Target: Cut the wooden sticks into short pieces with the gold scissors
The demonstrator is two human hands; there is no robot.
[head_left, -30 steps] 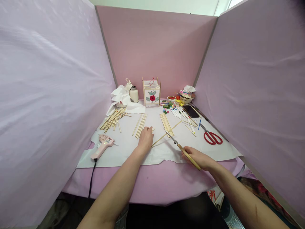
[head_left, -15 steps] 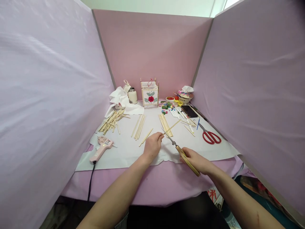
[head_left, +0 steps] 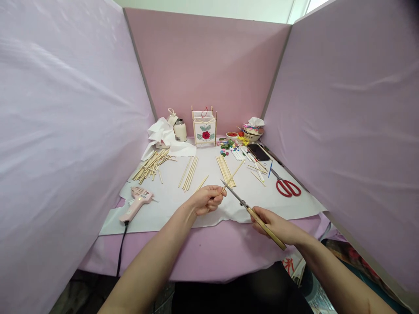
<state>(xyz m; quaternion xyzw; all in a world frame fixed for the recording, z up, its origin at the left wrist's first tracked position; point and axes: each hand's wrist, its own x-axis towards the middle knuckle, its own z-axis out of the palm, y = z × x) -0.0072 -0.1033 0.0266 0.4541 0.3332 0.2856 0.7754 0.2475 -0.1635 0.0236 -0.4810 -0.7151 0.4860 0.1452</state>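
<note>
My left hand [head_left: 207, 199] is closed, pinching a thin wooden stick [head_left: 236, 171] that slants up to the right over the table. In my right hand [head_left: 271, 224] is a cutting tool [head_left: 266, 227] with a yellow-brown handle and a slim metal blade. Its blade reaches toward my left fingers and crosses the stick close to them; whether the two touch, I cannot tell. A row of sticks [head_left: 224, 170] lies just behind the blade. Another short stick [head_left: 202, 182] lies beyond my left wrist, with a further group of sticks [head_left: 190, 175] to its left.
A pink glue gun [head_left: 139, 203] and a pile of sticks [head_left: 150, 168] lie left. At the back stand a jar [head_left: 180, 131] and a lantern-like box with a rose [head_left: 205, 131]. Red-handled scissors [head_left: 288, 188], a phone [head_left: 258, 152], markers [head_left: 240, 154] and a bowl [head_left: 252, 136] are right.
My left hand has turned and shifted slightly left and down, its curled fingers now showing. The stick has come with it. My right hand and the cutting tool have moved slightly right and down.
</note>
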